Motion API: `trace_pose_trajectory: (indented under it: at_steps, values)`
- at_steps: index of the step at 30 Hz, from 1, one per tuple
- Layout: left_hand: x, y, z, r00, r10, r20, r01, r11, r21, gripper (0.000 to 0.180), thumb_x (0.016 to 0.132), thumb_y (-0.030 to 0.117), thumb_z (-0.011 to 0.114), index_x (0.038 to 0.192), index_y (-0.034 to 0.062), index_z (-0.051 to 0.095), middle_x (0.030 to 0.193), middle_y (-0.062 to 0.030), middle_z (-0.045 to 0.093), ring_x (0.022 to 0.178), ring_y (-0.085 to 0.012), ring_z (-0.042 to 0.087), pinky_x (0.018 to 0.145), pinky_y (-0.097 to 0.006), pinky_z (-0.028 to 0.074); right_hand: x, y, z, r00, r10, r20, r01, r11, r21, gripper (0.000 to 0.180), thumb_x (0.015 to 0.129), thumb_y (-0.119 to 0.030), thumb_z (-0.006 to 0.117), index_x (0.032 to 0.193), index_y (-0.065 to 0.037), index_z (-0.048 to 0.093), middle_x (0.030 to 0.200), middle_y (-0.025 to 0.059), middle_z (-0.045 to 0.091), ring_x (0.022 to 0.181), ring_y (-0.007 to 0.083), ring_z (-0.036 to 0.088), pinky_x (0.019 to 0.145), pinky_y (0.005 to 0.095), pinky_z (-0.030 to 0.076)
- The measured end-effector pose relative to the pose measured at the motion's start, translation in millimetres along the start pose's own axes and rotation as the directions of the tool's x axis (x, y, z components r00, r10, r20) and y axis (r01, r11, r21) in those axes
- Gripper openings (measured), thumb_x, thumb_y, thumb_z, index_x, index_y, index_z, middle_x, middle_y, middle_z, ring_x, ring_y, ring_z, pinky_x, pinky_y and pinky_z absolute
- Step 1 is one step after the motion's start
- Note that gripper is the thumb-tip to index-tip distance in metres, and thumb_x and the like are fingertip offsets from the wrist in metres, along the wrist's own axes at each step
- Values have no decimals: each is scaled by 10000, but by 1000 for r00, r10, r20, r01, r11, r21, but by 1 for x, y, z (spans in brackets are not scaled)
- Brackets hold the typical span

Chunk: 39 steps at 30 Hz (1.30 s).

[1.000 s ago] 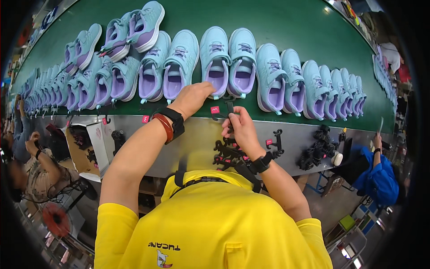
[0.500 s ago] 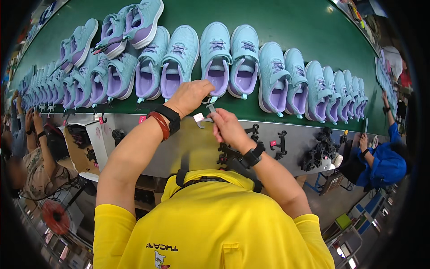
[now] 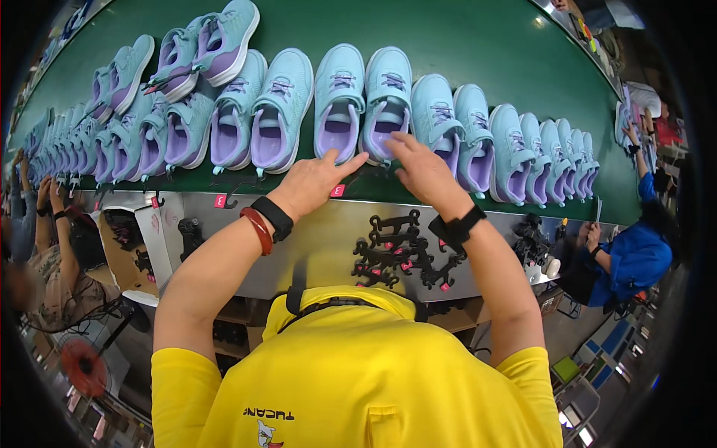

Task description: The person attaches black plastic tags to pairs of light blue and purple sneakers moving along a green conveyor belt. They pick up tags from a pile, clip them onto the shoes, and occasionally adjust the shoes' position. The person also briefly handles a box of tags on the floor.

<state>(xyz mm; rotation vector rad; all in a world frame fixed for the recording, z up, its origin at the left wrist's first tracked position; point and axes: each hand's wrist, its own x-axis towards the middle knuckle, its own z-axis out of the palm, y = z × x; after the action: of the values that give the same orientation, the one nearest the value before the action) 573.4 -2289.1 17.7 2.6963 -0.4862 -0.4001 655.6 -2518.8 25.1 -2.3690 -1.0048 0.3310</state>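
Note:
A long row of light-blue sneakers with purple linings stands before me, heels toward me. My left hand (image 3: 317, 181) rests at the heel of a left-foot sneaker (image 3: 340, 93), thumb stretched toward the neighbouring shoe, fingers apart. Beside that palm lies a dark shoe hanger with a pink tag (image 3: 337, 191), partly hidden by the hand. My right hand (image 3: 431, 175) is open over the heel of the paired sneaker (image 3: 388, 82), with fingers reaching to its opening. Neither hand visibly grips anything.
Several black shoe hangers (image 3: 396, 250) lie heaped on the metal ledge (image 3: 306, 254). At left, an open cardboard box (image 3: 157, 231) holds more. Stacked sneakers (image 3: 224, 45) sit behind the row on the green table (image 3: 448, 37). Co-workers work at both sides, one in blue (image 3: 635, 254).
The hooked piece with a pale tag between my hands is no longer held there. My right hand has moved up and right to the paired sneaker. The row appears farther left in view.

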Motion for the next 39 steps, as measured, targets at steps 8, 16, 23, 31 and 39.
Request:
trace_pose_trajectory:
  at_steps: [8,16,23,31,39]
  values:
    - [3,6,4,983,-184,-2,181,969,-168,473,805,-20,458,1248,121,544,986,-222,542,769,-407,608,699,-486,495,17,13,2,973,-224,51,229,927,-296,273,725,-268,727,833,-97,543,837,81,517,803,272,535,694,387,423]
    - [6,8,4,972,-235,23,235,954,-187,440,799,-34,466,1192,121,587,964,-214,551,804,-409,601,727,-482,488,28,3,12,964,-245,105,266,875,-406,243,703,-297,729,792,-128,578,747,46,523,794,237,534,688,361,381]
    - [11,4,11,979,-51,-195,-9,955,-296,536,748,-100,481,1211,153,576,1281,-240,443,981,-407,585,847,-446,487,19,12,9,985,-152,-79,125,954,-272,261,674,-119,718,918,-114,625,881,86,567,824,289,553,755,382,410]
    - [-5,23,0,875,-150,-460,68,979,-191,627,672,-133,484,1250,101,546,1258,-182,477,947,-335,551,852,-405,463,-85,7,-19,997,4,-83,-5,1000,-12,142,734,-76,690,839,-56,595,810,100,583,810,306,559,698,402,429]
    - [-3,92,7,835,79,-544,-223,953,-204,475,637,-124,501,1046,77,636,944,-111,567,874,-311,553,754,-376,462,-171,-29,30,993,7,116,-1,998,-58,236,695,-171,709,885,-75,608,834,70,542,867,243,525,753,349,403]
